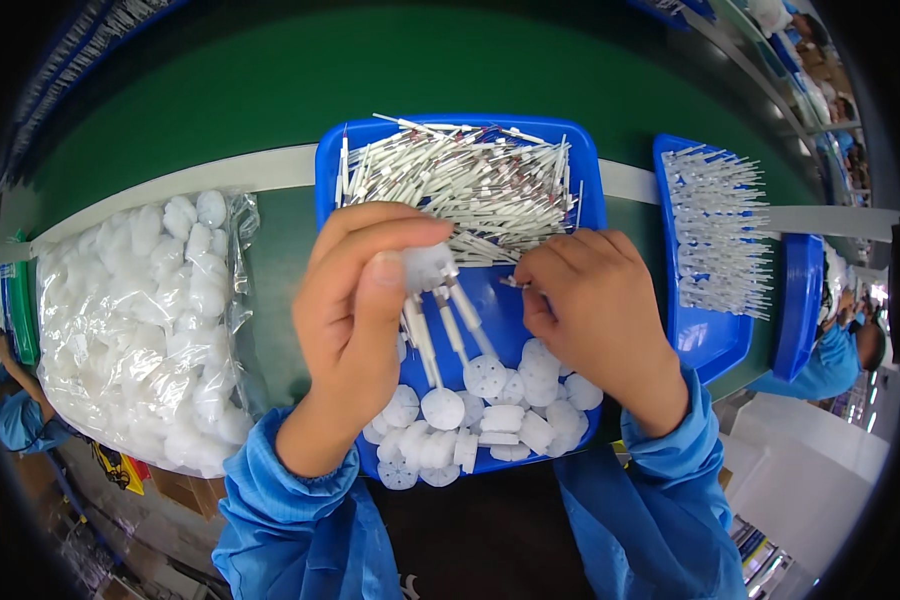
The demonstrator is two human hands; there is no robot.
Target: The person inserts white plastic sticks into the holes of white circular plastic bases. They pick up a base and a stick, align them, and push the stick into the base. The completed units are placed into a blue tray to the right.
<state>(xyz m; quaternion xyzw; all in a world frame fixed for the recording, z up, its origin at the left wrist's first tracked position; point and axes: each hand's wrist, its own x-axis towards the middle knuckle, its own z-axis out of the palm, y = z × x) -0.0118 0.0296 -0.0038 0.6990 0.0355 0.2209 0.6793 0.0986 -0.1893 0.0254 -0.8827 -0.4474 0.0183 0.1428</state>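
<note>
My left hand [345, 300] is closed on a white round plastic disc [428, 268], pinched between thumb and fingers. Several thin white rods [454, 328] hang down from that disc. To its right, my right hand [610, 315] is closed in a pinch; a small tip shows at its fingertips, too little to name. Both hands are above a blue tray [323, 175]. In the tray's far half lies a heap of thin white rods with dark and reddish ends [470, 185]. Loose white discs with small holes [485, 378] fill the near part.
On the left lies a clear plastic bag of white discs [140, 330]. At the right stands another blue tray [710, 345] with rod-filled discs [720, 230] in rows. Beyond it is a further blue tray [798, 300]. A green surface [400, 60] stretches behind. Other people sit at both sides.
</note>
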